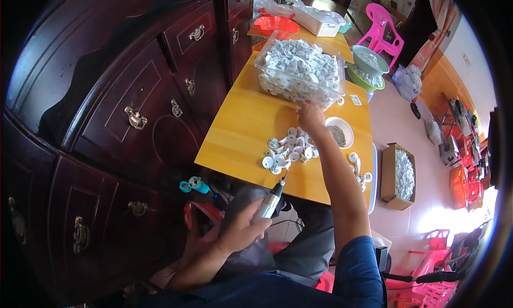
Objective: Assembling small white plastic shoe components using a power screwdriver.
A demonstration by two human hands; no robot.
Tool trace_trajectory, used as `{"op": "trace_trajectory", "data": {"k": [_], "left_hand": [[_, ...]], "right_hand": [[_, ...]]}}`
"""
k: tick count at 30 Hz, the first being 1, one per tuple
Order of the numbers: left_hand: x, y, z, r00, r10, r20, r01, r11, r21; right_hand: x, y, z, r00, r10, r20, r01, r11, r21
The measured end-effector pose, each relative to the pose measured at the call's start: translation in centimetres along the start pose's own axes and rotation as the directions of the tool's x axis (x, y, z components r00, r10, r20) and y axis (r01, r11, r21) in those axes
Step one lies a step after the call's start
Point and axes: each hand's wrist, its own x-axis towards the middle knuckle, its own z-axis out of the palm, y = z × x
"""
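Observation:
My left hand is wrapped round a silver and black electric screwdriver, its bit pointing up toward the table's near edge. Beyond the bit lies a loose pile of small white plastic parts with round heads. My right arm stretches over the table, and my right hand, fingers curled, is at the front wall of a clear plastic bin. Whatever those fingers hold is hidden. More white parts heap up inside the bin. Beside my right forearm sits a white bowl of tiny metal pieces, perhaps screws.
Dark wooden cabinets stand close on the left. Several white parts lie right of my forearm on the yellow table. A filled cardboard box rests on the floor, with stacked basins and a pink chair farther back.

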Motion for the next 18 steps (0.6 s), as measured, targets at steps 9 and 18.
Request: {"op": "trace_trajectory", "data": {"k": [9,18], "left_hand": [[0.0,0.1,-0.1,1.000,0.018,-0.013,-0.019,0.999,-0.050],[0.0,0.6,0.5,0.997,0.024,-0.067,-0.028,0.998,-0.050]], "right_hand": [[-2.7,1.3,-0.2,0.990,-0.086,0.112,0.086,0.996,0.012],[-4.9,4.9,-5.6,0.959,-0.049,-0.279,0.108,0.973,0.202]]}}
